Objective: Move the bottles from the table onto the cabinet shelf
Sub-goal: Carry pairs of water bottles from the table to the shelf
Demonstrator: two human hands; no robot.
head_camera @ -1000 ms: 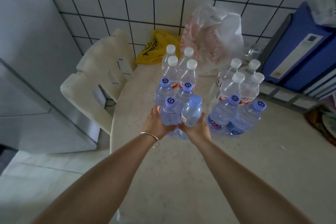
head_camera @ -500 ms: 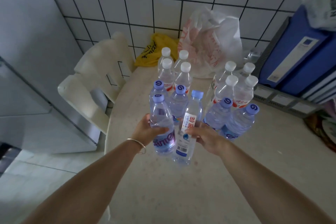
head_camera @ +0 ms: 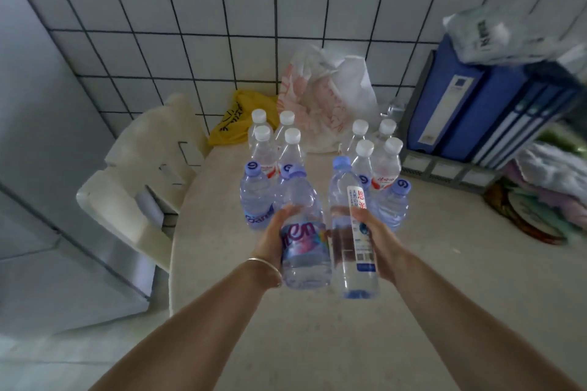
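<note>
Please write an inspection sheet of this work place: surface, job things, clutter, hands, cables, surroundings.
Surface: pale speckled table, against a tiled wall.
Job's things: purple-label bottle and white-label bottle, both lifted; two groups of bottles stand behind, white-capped bottles at the back, blue-capped bottles in front.
Clutter: yellow bag, white plastic bag, blue binders in a grey rack.
Hands: left hand grips the purple-label bottle; right hand grips the white-label bottle.
Cables: nothing seen.
Surroundings: cream plastic chair left of the table; cabinet shelf not in view.
</note>
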